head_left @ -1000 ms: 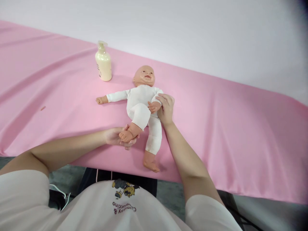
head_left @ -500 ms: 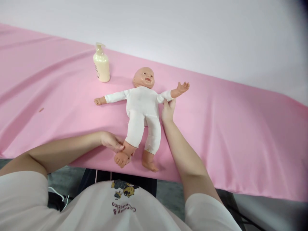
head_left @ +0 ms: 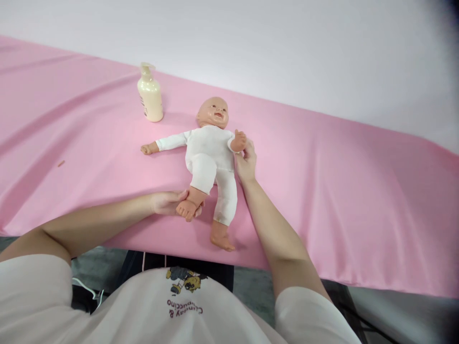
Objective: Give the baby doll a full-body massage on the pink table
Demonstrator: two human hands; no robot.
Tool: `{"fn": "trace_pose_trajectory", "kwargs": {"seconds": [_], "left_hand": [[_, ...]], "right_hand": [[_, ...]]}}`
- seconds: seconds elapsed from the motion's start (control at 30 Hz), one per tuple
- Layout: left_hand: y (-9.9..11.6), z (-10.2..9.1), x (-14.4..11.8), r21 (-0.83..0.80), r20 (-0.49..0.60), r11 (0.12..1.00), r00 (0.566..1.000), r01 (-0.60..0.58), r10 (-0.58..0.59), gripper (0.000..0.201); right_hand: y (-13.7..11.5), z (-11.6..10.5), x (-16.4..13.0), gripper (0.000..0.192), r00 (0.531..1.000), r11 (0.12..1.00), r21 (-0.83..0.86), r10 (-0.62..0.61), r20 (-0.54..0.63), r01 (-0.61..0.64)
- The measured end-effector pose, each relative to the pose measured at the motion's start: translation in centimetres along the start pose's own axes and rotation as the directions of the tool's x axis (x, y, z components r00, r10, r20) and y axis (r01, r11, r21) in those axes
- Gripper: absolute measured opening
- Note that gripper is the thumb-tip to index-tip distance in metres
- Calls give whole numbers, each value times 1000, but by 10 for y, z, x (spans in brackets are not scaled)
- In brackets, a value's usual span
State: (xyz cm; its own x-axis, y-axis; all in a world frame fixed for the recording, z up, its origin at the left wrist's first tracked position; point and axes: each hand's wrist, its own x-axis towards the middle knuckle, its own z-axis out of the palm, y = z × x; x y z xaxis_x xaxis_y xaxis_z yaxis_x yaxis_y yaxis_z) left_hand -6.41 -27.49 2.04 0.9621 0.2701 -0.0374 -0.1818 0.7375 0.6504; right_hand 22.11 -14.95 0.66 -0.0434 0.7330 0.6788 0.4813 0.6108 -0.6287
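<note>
A baby doll [head_left: 210, 155] in a white bodysuit lies on its back on the pink cloth [head_left: 322, 191], head pointing away from me. My left hand [head_left: 168, 202] grips the doll's foot and ankle on the left side, with that knee bent up. My right hand [head_left: 245, 160] holds the doll's arm on the right side, folded in toward its chest. The doll's other arm stretches out to the left and its other leg lies straight, foot near the cloth's front edge.
A cream pump bottle [head_left: 149, 95] stands upright behind the doll, to the left. A small brown speck [head_left: 61, 163] lies on the cloth far left. A pale wall rises behind the table. The cloth's front edge runs just before my torso.
The doll's arm on the right, stretched outward half a second ago, is now folded to its chest by my right hand. My left hand has pushed the foot up, bending the knee again.
</note>
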Motion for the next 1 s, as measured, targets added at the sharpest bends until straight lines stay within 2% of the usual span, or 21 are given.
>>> {"fn": "trace_pose_trajectory", "kwargs": {"seconds": [0.1, 0.23, 0.37, 0.43, 0.5, 0.6, 0.7, 0.83, 0.93, 1.0], "left_hand": [[-2, -4, 0, -2, -35, 1000, 999, -24, 24, 64], [-1, -5, 2, 8, -64, 998, 996, -66, 66, 59], [2, -4, 1, 24, -55, 999, 998, -33, 34, 58], [3, -4, -2, 67, -34, 997, 999, 34, -31, 59], [3, -5, -7, 161, 0, 976, 989, 145, -147, 56], [6, -6, -12, 341, 50, 882, 930, 326, -364, 53], [9, -5, -14, 409, 106, 829, 882, 381, -458, 59], [8, -3, -14, 379, 123, 840, 879, 388, -461, 61], [5, -1, -12, 279, 65, 894, 922, 350, -381, 62], [4, 0, -9, 196, 7, 944, 962, 266, -272, 62]], "right_hand": [[-7, -1, -1, 30, 996, 991, -118, -56, 73, 65], [-11, 2, -1, 29, 976, 972, -174, -129, 174, 159], [-12, 4, -1, 29, 983, 977, -175, -90, 159, 117], [-9, 5, -2, 28, 992, 988, -131, -67, 110, 81], [-2, 7, -2, 31, 998, 998, -58, -31, 47, 34], [16, 10, -3, 37, 995, 993, 72, 91, -29, -89], [34, 12, -5, 38, 970, 960, 180, 230, -81, -212], [43, 13, -7, 47, 966, 945, 227, 254, -56, -235], [38, 12, -8, 54, 978, 959, 201, 207, -21, -199], [31, 11, -8, 55, 988, 977, 153, 151, -14, -147]]}}
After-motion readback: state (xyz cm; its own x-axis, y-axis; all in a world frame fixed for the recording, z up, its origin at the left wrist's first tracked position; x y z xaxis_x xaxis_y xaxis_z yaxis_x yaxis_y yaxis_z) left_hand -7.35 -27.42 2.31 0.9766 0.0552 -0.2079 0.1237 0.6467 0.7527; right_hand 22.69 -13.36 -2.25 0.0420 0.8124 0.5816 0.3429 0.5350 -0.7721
